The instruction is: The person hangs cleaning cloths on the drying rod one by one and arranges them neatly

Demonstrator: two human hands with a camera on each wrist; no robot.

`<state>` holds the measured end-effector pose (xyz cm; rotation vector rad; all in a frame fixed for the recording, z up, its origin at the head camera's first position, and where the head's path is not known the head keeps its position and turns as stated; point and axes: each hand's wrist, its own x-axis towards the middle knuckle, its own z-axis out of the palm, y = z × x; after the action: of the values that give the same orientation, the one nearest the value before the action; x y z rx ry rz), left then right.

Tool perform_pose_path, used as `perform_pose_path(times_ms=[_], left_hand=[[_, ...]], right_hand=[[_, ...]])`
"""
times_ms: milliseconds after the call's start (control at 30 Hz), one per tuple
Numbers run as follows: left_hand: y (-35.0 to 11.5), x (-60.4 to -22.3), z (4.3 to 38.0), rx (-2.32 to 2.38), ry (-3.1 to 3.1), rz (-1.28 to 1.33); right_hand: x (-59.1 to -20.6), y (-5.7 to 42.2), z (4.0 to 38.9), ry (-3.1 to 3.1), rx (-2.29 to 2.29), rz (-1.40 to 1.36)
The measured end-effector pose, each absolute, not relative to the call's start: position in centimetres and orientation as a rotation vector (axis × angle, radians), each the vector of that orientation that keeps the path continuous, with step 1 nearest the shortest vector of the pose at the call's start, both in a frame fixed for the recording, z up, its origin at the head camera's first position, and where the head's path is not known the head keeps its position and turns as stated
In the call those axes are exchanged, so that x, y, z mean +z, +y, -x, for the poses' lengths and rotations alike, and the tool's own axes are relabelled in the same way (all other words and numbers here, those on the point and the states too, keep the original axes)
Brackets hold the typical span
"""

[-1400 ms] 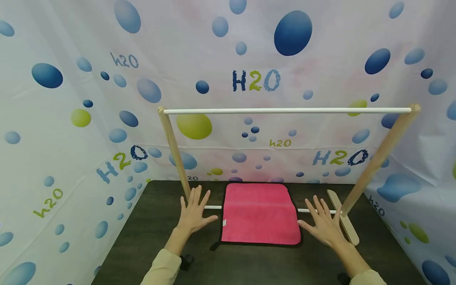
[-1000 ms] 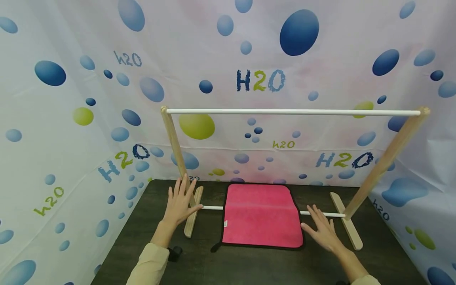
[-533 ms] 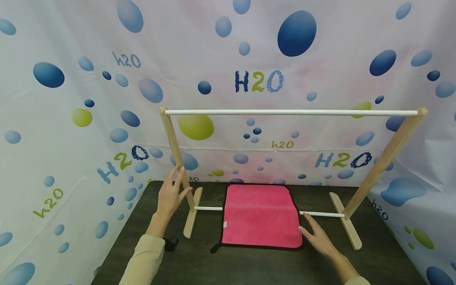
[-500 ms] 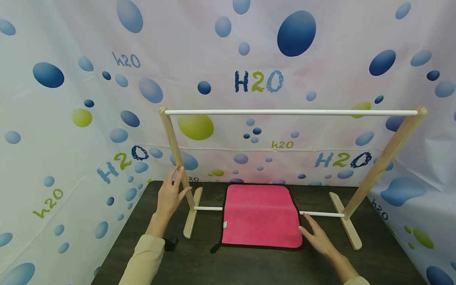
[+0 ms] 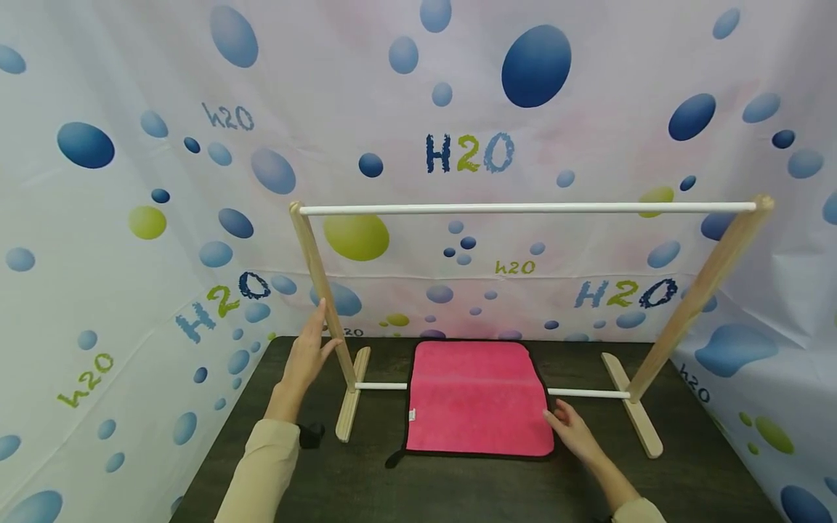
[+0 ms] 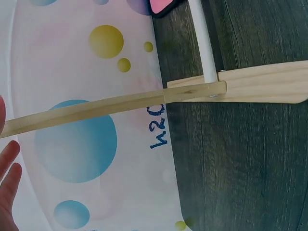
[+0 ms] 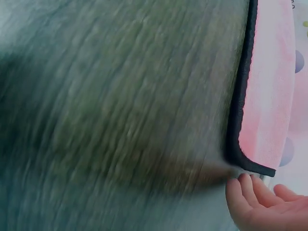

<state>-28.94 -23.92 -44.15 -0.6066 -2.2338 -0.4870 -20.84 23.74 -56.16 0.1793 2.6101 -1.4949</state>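
A pink cloth point(image 5: 480, 403) with black edging lies flat on the dark table, over the lower white rod point(image 5: 588, 394) of a wooden rack. My left hand point(image 5: 304, 357) is at the rack's left post point(image 5: 320, 283), fingers extended alongside it and thumb toward its front. In the left wrist view that post point(image 6: 110, 105) runs past my fingertips, which are not wrapped round it. My right hand point(image 5: 577, 434) is low by the cloth's right edge, thumb tip right at the black border. In the right wrist view its loosely bent fingers point(image 7: 240, 197) are just by the cloth's corner point(image 7: 255, 159).
The upper white rod point(image 5: 523, 208) spans between the left post and the right post point(image 5: 702, 298). Flat wooden feet point(image 5: 631, 407) stand on the table point(image 5: 458, 490). A white curtain with blue and green spots point(image 5: 353, 94) hangs behind and at both sides.
My left hand has moved left and away from the cloth's side to the left post. My right hand has come down and inward to the cloth's right edge, its spread fingers now loosely bent.
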Motion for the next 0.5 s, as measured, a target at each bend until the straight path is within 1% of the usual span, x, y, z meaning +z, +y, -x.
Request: perform_pose_path(times_ms=[300,500], left_hand=[[-22.9,-44.4,29.6,-0.558,-2.247,0.554],[-22.9,-44.5,29.7,-0.592,-2.244,0.485]], right_hand=[[-56.5,24.1,20.9,2.471,-1.645,-0.303],[-57.1,23.9,22.0,2.584,-1.535,-0.298]])
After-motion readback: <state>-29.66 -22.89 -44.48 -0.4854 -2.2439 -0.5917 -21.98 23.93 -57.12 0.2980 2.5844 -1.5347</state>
